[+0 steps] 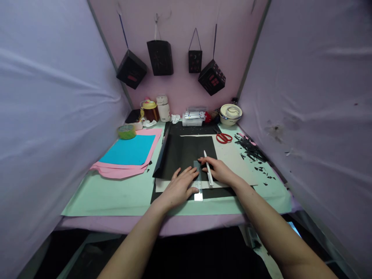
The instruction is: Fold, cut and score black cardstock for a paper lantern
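A sheet of black card (186, 149) lies before me with its left edge folded up. My left hand (181, 185) lies flat with fingers stretched out, its fingertips and thumb against a clear ruler (198, 195) that runs away from me over the card. Just right of the ruler, my right hand (217, 169) holds a slim white pen (209, 179), its pointed end slanting up and away from me. The right fingertips rest near the ruler's far end. Beneath the card are a white sheet (232, 164) and a darker mat (223, 192).
Blue paper (130, 150) on pink sheets and a green tape roll (127, 132) lie left. Red-handled scissors (223, 138) and black scraps (251, 149) lie right. At the back stand a white bottle (163, 109), a clear box (192, 121) and bowls (229, 119). Black paper lanterns (159, 58) hang above.
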Available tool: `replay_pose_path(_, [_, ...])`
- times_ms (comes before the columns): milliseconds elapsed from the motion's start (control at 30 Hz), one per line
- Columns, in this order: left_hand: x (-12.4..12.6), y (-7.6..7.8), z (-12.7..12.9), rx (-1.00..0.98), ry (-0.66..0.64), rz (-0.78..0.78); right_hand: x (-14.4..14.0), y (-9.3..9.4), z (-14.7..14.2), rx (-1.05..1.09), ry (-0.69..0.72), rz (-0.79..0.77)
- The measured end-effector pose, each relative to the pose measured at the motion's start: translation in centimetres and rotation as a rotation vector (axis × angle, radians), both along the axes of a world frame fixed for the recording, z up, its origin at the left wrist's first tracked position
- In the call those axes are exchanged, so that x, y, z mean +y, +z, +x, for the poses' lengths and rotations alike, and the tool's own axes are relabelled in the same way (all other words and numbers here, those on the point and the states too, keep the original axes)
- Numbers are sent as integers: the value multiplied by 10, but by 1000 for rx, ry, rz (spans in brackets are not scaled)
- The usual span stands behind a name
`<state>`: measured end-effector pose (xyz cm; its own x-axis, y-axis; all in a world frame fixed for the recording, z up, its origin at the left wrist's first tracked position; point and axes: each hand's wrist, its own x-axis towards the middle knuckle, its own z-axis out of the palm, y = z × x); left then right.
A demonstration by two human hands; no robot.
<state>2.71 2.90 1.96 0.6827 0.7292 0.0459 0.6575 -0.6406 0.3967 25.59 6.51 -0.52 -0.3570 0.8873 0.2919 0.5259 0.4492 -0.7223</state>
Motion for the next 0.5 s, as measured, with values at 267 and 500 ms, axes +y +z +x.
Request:
replay_pose_path(267, [2,-3,0,32,-13,24,1,-2,1,2,10,2])
replay_pose_path(500, [3,-4,0,38,-14,26,1,-2,1,-1,5,4])
